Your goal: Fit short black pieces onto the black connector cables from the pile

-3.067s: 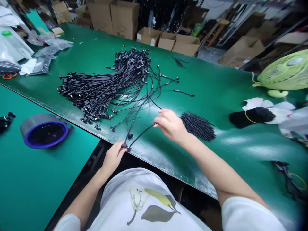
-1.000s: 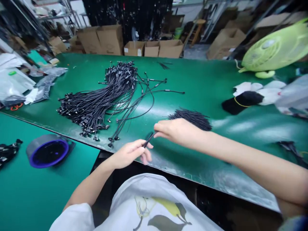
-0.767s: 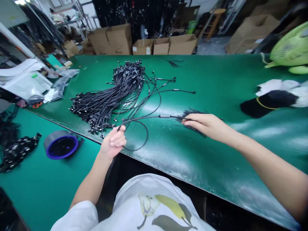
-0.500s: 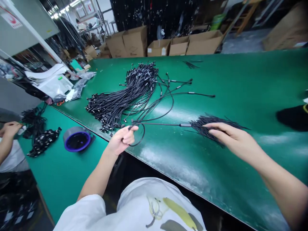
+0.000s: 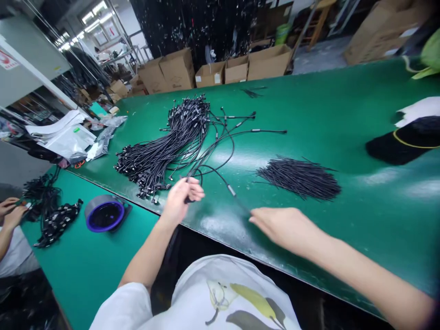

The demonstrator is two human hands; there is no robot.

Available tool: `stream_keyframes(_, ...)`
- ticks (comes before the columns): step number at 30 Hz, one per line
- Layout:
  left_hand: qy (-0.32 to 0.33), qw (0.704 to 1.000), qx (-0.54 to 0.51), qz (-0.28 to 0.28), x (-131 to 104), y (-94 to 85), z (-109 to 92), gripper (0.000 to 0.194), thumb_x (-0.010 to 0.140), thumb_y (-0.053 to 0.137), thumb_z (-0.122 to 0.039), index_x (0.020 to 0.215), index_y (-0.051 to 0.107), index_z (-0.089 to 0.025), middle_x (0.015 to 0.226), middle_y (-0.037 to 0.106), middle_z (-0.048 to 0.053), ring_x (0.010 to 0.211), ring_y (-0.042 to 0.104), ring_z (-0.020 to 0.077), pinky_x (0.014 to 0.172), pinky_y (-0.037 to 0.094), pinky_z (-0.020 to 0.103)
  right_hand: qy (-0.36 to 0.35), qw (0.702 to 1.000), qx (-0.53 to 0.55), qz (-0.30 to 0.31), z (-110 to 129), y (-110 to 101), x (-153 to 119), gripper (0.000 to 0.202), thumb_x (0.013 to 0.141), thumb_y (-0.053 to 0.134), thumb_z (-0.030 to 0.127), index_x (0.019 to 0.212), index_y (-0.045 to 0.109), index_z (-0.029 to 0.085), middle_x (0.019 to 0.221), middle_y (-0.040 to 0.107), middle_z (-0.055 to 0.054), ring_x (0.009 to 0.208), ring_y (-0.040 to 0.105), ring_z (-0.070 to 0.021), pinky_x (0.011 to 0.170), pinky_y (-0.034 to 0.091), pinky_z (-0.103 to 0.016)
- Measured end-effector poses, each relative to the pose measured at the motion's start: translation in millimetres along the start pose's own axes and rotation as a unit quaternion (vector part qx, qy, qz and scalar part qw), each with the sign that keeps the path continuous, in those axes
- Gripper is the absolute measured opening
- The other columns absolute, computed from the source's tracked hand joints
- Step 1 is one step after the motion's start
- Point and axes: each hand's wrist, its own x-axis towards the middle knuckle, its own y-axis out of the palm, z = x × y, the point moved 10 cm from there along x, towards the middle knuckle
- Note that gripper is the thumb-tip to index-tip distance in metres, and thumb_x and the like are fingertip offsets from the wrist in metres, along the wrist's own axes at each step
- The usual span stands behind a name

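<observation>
A thin black cable [image 5: 218, 173] with a grey sleeve runs between my two hands. My left hand [image 5: 182, 196] is closed on one part of it beside the cable bundle, and a small loop shows above the fingers. The fingertips of my right hand [image 5: 283, 225] pinch the cable's other end, which is blurred. Behind my left hand lies a large bundle of black cables [image 5: 172, 144] with connectors, several of them spread out to the right. A pile of thin black strips, perhaps cable ties [image 5: 300, 178], lies beyond my right hand.
A roll of tape with a blue-purple rim [image 5: 105, 215] sits on the lower table at left, near another black cable bundle [image 5: 57, 220] and a co-worker's hands [image 5: 13, 213]. A black cylindrical thing [image 5: 392, 144] lies at right. Cardboard boxes [image 5: 237, 68] line the far edge.
My right hand has left the pile of strips and moved left and toward me. The cable, taut before, now sags in a curve. The view has turned to the right.
</observation>
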Motion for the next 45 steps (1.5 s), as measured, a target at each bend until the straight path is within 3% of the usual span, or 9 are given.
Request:
stream_keyframes(3,0.016,0.978,0.143,0.154,-12.1,64.0,13.8,0.032,0.092,0.052,-0.045,0.102,0.064,-0.017,0.105,0.068,0.011,0.102,0.063,0.0221,0.088,0.048,0.033,-0.089,0.987,0.115,0.065,52.5,-8.8,8.2,0.030,0.095,0.043,0.024,0.072,0.062,0.018,0.064,0.065,-0.001,0.055,0.058,-0.0138,0.052,0.035,-0.024)
stream_keyframes(7,-0.007,0.953,0.143,0.267,-34.1,99.7,28.3,0.029,0.096,0.046,-0.041,0.099,0.061,-0.016,0.077,0.066,0.004,0.081,0.063,0.0177,0.083,0.048,0.033,0.009,0.942,0.325,-0.087,18.7,-46.9,25.5,0.029,0.094,0.048,0.032,0.073,0.062,0.018,0.065,0.059,0.000,0.059,0.053,-0.0111,0.059,0.037,-0.023)
stream_keyframes(11,-0.053,0.978,-0.067,0.188,-23.3,93.9,34.7,0.026,0.093,0.053,-0.041,0.089,0.057,-0.015,0.055,0.047,-0.005,0.054,0.048,0.0102,0.065,0.046,0.027,0.118,0.818,0.492,-0.274,-29.1,-31.1,25.0,0.036,0.078,0.069,0.046,0.102,0.060,0.020,0.094,0.061,-0.004,0.085,0.057,-0.0162,0.074,0.046,-0.026)
stream_keyframes(20,-0.145,0.964,-0.218,0.041,-21.1,94.2,87.8,0.042,0.086,0.058,-0.057,0.075,0.050,-0.017,0.069,0.048,-0.001,0.070,0.052,0.0122,0.077,0.044,0.028,0.210,0.595,0.747,-0.208,-13.1,35.3,34.9,0.036,0.080,0.067,0.051,0.081,0.048,0.021,0.055,0.026,0.010,0.045,0.019,-0.0052,0.040,0.016,-0.018)
stream_keyframes(23,-0.150,0.970,-0.185,0.040,-23.9,91.8,92.4,0.041,0.083,0.062,-0.056,0.078,0.046,-0.018,0.065,0.040,-0.005,0.059,0.043,0.0085,0.067,0.040,0.025,0.212,0.594,0.755,-0.182,-5.4,39.4,37.7,0.043,0.082,0.061,0.060,0.076,0.043,0.021,0.058,0.027,0.009,0.045,0.019,-0.0054,0.038,0.017,-0.018)
stream_keyframes(29,-0.087,0.967,0.112,0.213,-33.6,106.7,75.4,0.030,0.090,0.050,-0.047,0.089,0.046,-0.018,0.068,0.047,-0.003,0.064,0.045,0.0128,0.071,0.041,0.031,0.149,0.732,0.606,-0.273,1.3,2.6,29.3,0.041,0.087,0.055,0.058,0.082,0.061,0.019,0.106,0.054,-0.008,0.092,0.058,-0.0174,0.066,0.050,-0.025)
stream_keyframes(34,-0.101,0.910,0.245,0.319,-54.9,118.6,90.9,0.020,0.093,0.039,-0.033,0.088,0.050,-0.017,0.080,0.052,0.003,0.074,0.048,0.0158,0.073,0.044,0.032,0.159,0.667,0.680,-0.258,8.5,15.8,27.7,0.033,0.081,0.068,0.049,0.081,0.051,0.020,0.092,0.055,0.000,0.057,0.057,-0.0082,0.047,0.046,-0.022)
stream_keyframes(40,-0.066,0.934,0.193,0.292,-53.8,123.0,100.9,0.045,0.092,0.043,-0.055,0.114,0.054,-0.017,0.116,0.056,0.012,0.117,0.048,0.0250,0.109,0.033,0.042,0.177,0.622,0.702,-0.300,-0.8,19.3,28.0,0.028,0.084,0.066,0.044,0.091,0.051,0.021,0.068,0.045,0.008,0.037,0.034,-0.0013,0.034,0.025,-0.015)
stream_keyframes(45,-0.237,0.907,-0.074,0.340,-72.4,142.8,106.4,0.054,0.082,0.052,-0.069,0.093,0.053,-0.016,0.070,0.051,0.001,0.063,0.053,0.0137,0.066,0.052,0.032,0.161,0.612,0.751,-0.190,1.8,21.6,34.7,0.036,0.085,0.061,0.054,0.085,0.053,0.019,0.064,0.042,0.007,0.040,0.041,-0.0032,0.035,0.030,-0.015)
